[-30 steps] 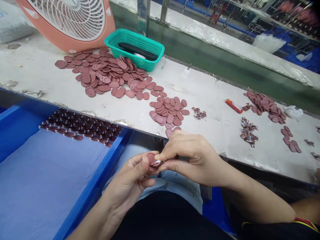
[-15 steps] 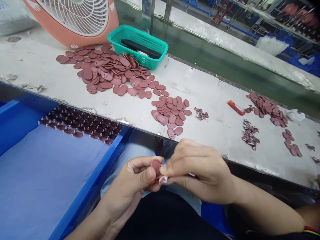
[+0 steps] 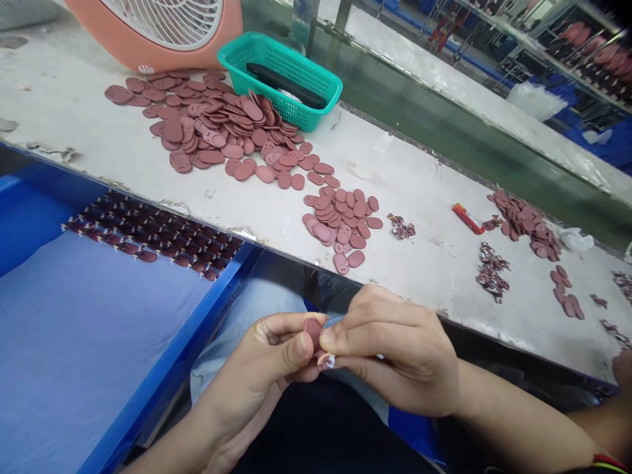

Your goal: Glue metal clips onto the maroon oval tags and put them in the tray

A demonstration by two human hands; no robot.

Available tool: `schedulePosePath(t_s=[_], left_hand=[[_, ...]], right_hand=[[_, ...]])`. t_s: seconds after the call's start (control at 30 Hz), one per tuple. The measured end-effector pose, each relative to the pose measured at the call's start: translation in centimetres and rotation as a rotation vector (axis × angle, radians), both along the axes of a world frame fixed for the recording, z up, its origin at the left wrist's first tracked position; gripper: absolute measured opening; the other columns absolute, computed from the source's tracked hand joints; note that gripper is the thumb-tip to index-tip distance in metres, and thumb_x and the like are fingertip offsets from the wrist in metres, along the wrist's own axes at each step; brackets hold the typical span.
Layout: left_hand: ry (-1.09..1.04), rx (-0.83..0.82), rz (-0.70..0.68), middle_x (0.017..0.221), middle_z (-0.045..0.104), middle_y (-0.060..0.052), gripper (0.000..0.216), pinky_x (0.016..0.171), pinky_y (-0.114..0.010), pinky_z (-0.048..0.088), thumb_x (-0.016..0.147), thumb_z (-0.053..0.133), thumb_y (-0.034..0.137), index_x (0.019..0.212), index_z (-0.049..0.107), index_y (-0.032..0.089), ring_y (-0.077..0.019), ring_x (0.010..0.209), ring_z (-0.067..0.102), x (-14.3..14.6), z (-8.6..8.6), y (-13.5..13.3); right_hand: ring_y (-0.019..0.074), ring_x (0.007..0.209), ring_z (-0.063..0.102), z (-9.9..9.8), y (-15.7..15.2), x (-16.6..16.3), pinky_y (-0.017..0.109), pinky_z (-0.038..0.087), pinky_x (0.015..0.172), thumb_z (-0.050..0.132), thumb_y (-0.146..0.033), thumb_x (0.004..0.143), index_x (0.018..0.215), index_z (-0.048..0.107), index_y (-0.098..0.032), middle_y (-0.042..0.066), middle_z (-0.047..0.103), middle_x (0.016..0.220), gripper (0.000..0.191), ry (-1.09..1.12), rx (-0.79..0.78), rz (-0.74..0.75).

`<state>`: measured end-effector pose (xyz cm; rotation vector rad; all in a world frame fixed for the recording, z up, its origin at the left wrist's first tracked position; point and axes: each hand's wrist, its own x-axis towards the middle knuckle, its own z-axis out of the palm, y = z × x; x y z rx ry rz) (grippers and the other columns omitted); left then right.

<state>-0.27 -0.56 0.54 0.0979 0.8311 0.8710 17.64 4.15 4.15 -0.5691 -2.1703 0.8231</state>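
Between thumb and fingers, my left hand (image 3: pixel 276 359) pinches a small reddish-brown oval piece (image 3: pixel 313 328). My right hand (image 3: pixel 395 349) is closed at the same piece, its thumb and forefinger pressed to the right edge. A small brown bit with a white and orange end (image 3: pixel 324 361) pokes out just below, between the hands; its exact kind is unclear. Both hands are above my lap, in front of the table edge. Nearest to them on the table is a small pile of like oval pieces (image 3: pixel 345 220), some with little holes.
A larger heap of ovals (image 3: pixel 212 128) lies by a green basket (image 3: pixel 281 99) and an orange fan (image 3: pixel 148 29). Right of them are small brown bits (image 3: pixel 492 273) and a red stick-like packet (image 3: pixel 467 218). A blue tray (image 3: pixel 99 342) holds rows of pieces. Another person's hand (image 3: pixel 623 368) shows at right.
The view has shifted slightly. Both hands keep their hold on the oval piece, with hardly any change in grip. The other person's hand shows more at the right edge.
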Motion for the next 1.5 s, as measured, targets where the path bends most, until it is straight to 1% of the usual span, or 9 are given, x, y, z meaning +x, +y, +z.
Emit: schedulePosePath(t_s=[0.2,0.37,0.57,0.77,0.87,0.97,1.23,1.37,1.5], left_hand=[[-0.011,-0.046,0.027,0.065,0.075,-0.001,0.035,0.053,-0.01,0.052,0.05,0.098,0.037,0.075,0.081,0.018,-0.0077,0.057,0.066,0.1,-0.1,0.1],[0.005,-0.09,0.034,0.064,0.074,-0.001,0.04,0.051,-0.012,0.055,0.044,0.099,0.034,0.075,0.081,0.016,-0.0079,0.055,0.066,0.1,-0.5,0.5],[-0.034,-0.073,-0.027,0.062,0.069,0.002,0.04,0.052,-0.014,0.059,0.048,0.098,0.034,0.078,0.08,0.016,-0.0073,0.054,0.064,-0.4,-1.4,0.5],[-0.116,-0.009,-0.056,0.071,0.071,0.0,0.024,0.056,-0.014,0.059,0.065,0.092,0.033,0.079,0.079,0.017,-0.0087,0.064,0.068,-0.9,-2.1,0.4],[-0.17,-0.01,-0.058,0.071,0.072,0.001,0.022,0.054,-0.013,0.058,0.067,0.091,0.032,0.08,0.08,0.018,-0.008,0.063,0.068,-1.1,-2.3,0.4],[-0.175,-0.037,-0.041,0.07,0.074,0.0,0.024,0.054,-0.013,0.059,0.062,0.094,0.029,0.077,0.079,0.018,-0.0094,0.065,0.071,-1.3,-2.3,0.5],[-0.174,-0.119,0.029,0.059,0.072,0.002,0.029,0.052,-0.015,0.06,0.049,0.098,0.023,0.068,0.077,0.017,-0.0098,0.055,0.07,-1.2,-2.5,0.6],[-0.162,-0.148,0.039,0.058,0.072,0.002,0.036,0.051,-0.015,0.06,0.045,0.099,0.025,0.073,0.078,0.016,-0.0099,0.055,0.07,-1.2,-2.6,0.4],[-0.164,-0.102,0.03,0.067,0.075,0.001,0.034,0.05,-0.015,0.06,0.051,0.097,0.029,0.076,0.078,0.017,-0.0108,0.062,0.072,-1.8,-2.8,0.5]], right_hand=[[0.0136,0.077,0.072,-0.7,0.1,-0.2,0.028,0.056,0.074,0.067,-0.012,0.093,0.098,0.07,-0.009,0.01,0.076,0.083,0.006,0.034,0.016,-0.008],[0.0144,0.076,0.07,-0.9,0.4,-0.2,0.029,0.055,0.073,0.068,-0.01,0.091,0.099,0.07,-0.01,0.009,0.075,0.082,0.008,0.003,0.018,-0.012],[0.0142,0.078,0.068,-0.5,1.0,0.1,0.03,0.054,0.074,0.066,-0.014,0.093,0.102,0.069,-0.013,0.007,0.074,0.086,0.009,-0.104,-0.005,0.038],[0.0166,0.088,0.066,0.0,1.1,0.4,0.03,0.056,0.077,0.072,-0.029,0.091,0.124,0.062,-0.012,0.011,0.072,0.099,0.039,-0.174,-0.048,0.035],[0.0149,0.087,0.066,0.0,1.5,0.5,0.027,0.057,0.078,0.067,-0.025,0.094,0.12,0.066,-0.013,0.01,0.071,0.099,0.028,-0.153,-0.091,0.038],[0.0132,0.082,0.066,-0.2,1.9,0.3,0.025,0.056,0.075,0.064,-0.02,0.096,0.114,0.07,-0.015,0.007,0.071,0.092,0.02,-0.159,-0.116,0.06],[0.0127,0.076,0.067,-0.7,2.4,-0.5,0.023,0.055,0.072,0.07,-0.015,0.091,0.103,0.074,-0.013,0.006,0.073,0.085,0.012,-0.103,-0.193,0.089],[0.013,0.075,0.067,-0.9,2.5,-0.6,0.024,0.054,0.07,0.07,-0.017,0.091,0.101,0.075,-0.015,0.006,0.073,0.084,0.011,-0.104,-0.242,0.095],[0.0115,0.073,0.066,-1.2,2.8,-0.9,0.022,0.053,0.068,0.073,-0.015,0.088,0.1,0.075,-0.012,0.005,0.072,0.082,0.012,-0.053,-0.264,0.094]])
